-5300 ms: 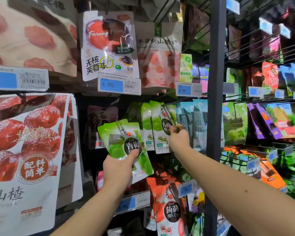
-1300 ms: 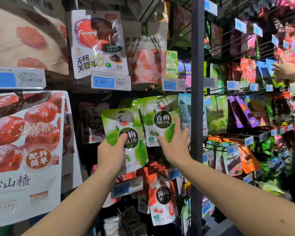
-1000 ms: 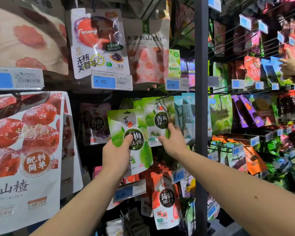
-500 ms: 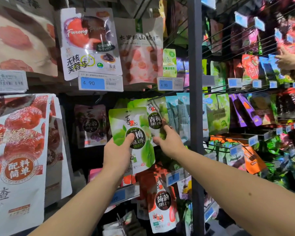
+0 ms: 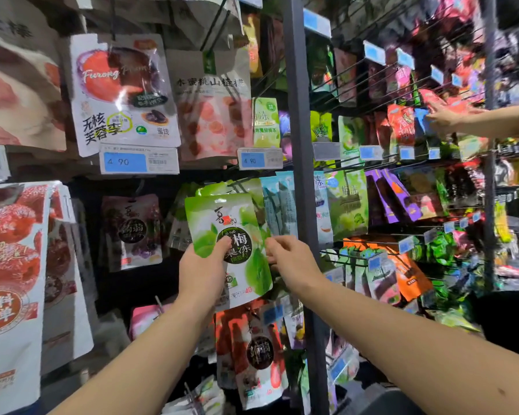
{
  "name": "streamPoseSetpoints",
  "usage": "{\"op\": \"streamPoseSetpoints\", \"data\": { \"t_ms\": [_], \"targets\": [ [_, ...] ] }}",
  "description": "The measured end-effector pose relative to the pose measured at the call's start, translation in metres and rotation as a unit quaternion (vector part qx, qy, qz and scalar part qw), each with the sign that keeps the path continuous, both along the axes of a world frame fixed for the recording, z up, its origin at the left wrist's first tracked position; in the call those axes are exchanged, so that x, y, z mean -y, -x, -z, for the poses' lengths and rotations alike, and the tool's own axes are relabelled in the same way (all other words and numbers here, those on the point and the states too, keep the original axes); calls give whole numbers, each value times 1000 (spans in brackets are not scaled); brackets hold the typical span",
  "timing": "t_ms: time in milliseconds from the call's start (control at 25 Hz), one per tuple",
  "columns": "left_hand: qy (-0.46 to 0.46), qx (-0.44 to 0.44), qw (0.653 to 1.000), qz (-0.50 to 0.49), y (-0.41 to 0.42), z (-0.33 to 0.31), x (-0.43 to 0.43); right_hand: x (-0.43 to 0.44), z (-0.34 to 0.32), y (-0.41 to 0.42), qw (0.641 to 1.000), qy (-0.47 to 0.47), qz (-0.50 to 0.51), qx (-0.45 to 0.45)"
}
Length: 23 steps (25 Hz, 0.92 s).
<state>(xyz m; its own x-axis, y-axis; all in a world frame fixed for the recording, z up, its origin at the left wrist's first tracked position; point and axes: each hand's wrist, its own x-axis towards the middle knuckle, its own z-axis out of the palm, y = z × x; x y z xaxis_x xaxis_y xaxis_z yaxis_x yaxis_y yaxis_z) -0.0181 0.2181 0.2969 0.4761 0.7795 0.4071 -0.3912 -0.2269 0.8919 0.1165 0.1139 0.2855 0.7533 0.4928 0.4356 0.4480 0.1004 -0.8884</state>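
Head cam only, so one angle: we're at a shop rack full of hanging snack bags. The left hand (image 5: 203, 274) grips a green pouch (image 5: 237, 223) from below, thumb pressed on the front right over its dark round label and the other fingers tucked behind it where I can't see them. The pouch is upright, held up in front of the rack, and its lower left corner is covered by the hand. The right hand (image 5: 291, 262) is at the pouch's right edge with its fingers curled in tight, and it looks like the tips are pinching that edge. Just behind and above the held pouch are more of the same green bags (image 5: 246, 187) hanging on a hook, with pale blue bags (image 5: 277, 202) right beside them. A grey upright post (image 5: 300, 145) runs top to bottom just right of both hands. Red bags (image 5: 252, 348) hang below the pouch, a purple bag (image 5: 132, 232) hangs off to the left, and a blue price tag (image 5: 123, 161) reading 4.90 sits above. Far right, another person's hand (image 5: 444, 118) touches the bags on the next rack.
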Motion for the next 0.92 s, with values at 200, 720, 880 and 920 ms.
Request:
{"op": "streamPoseSetpoints", "data": {
  "t_ms": [200, 720, 880, 920],
  "targets": [
    [-29, -16, 999, 7, -12, 0, 16, -3, 12, -8, 995, -44, -15, -89],
    [-200, -34, 978, -39, -15, -27, 20, -18, -38, -26, 974, -156, 101, -130],
    [-210, -30, 976, -58, -14, -23, 27, -18, -38, -25, 971, -151, 112, -150],
    [-219, -29, 973, -71, -15, -22, 27, -17, -36, -25, 970, -151, 118, -151]
  ]
}}
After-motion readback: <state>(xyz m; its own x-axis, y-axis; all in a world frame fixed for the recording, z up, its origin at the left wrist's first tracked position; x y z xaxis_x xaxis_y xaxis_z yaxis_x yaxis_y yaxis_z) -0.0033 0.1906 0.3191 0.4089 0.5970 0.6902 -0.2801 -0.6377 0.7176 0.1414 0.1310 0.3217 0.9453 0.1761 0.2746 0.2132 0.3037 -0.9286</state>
